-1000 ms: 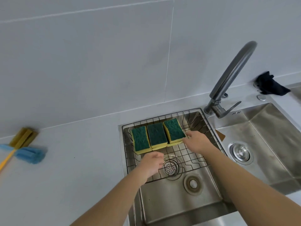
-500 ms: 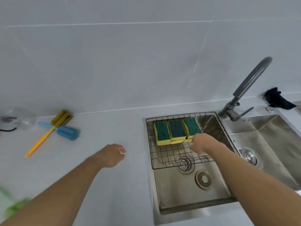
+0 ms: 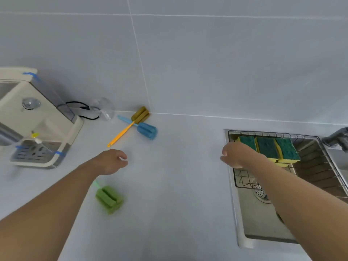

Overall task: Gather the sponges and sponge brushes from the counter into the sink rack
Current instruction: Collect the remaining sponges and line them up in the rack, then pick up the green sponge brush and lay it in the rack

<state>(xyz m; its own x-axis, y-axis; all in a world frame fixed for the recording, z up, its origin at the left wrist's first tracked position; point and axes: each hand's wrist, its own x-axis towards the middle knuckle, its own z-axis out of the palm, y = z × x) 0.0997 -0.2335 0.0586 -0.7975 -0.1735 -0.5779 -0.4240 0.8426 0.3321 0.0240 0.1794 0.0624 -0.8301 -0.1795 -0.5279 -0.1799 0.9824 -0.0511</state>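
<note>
My left hand (image 3: 111, 161): reaching over the desk (image 3: 175, 185), fingers loosely curled, grasping nothing. My right hand (image 3: 236, 155): hovering at the sink rack (image 3: 318, 166) edge, half-curled, empty, hiding part of three sponges (image 3: 268, 148) lying inside. Green brush (image 3: 108, 198): blurring, handle disappearing under my forearm. Orange brush (image 3: 131, 123) and blue brush (image 3: 145, 129): lying crossed by the wall.
</note>
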